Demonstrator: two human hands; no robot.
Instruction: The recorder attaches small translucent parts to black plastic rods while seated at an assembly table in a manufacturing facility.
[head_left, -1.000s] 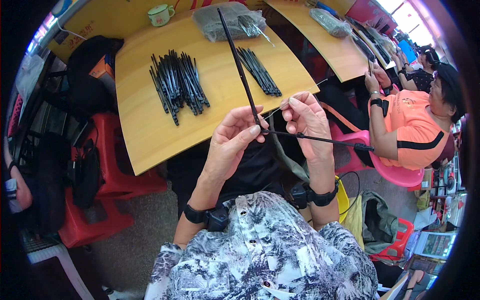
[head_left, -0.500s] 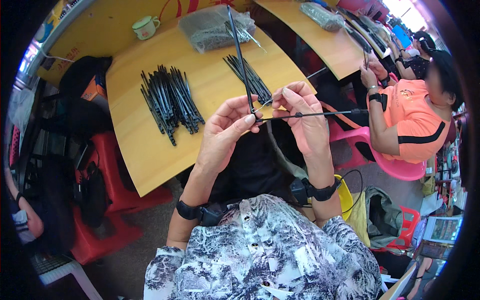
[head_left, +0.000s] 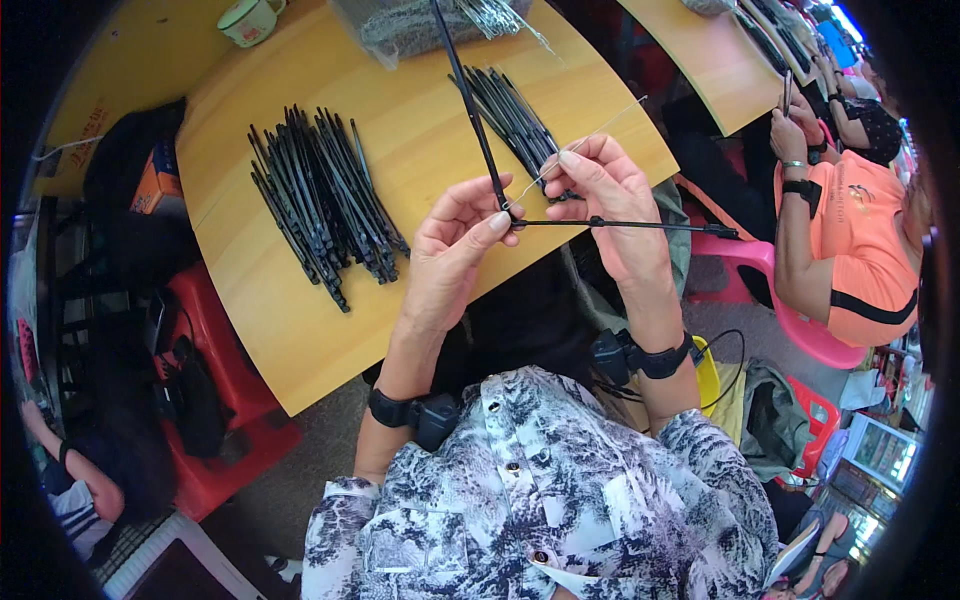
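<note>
Between thumb and fingers, my left hand [head_left: 448, 250] pinches the corner where two thin black rods [head_left: 468, 100] meet. One rod points up and away over the table; the other runs right, past my right palm. A fine silvery wire [head_left: 610, 122] passes from this corner up to my right hand [head_left: 625, 205]. My right thumb and forefinger are closed on it, and its free end sticks out beyond them. Beyond my hands lie a large pile of black rods [head_left: 320, 200] on the left and a smaller pile [head_left: 505, 110] on the right.
The yellow table [head_left: 225, 190] carries a clear plastic bag [head_left: 385, 30], a bunch of silvery wires [head_left: 505, 18] and a light green mug [head_left: 245, 22] at its far side. A person in an orange shirt [head_left: 870, 240] sits on a pink chair [head_left: 760, 270] at right. Red stools [head_left: 215, 370] stand left.
More wire now shows beyond my right fingers, which have shifted along it. My left hand keeps its pinch on the rods' corner. The whole view has shifted, and the far table edge sits higher.
</note>
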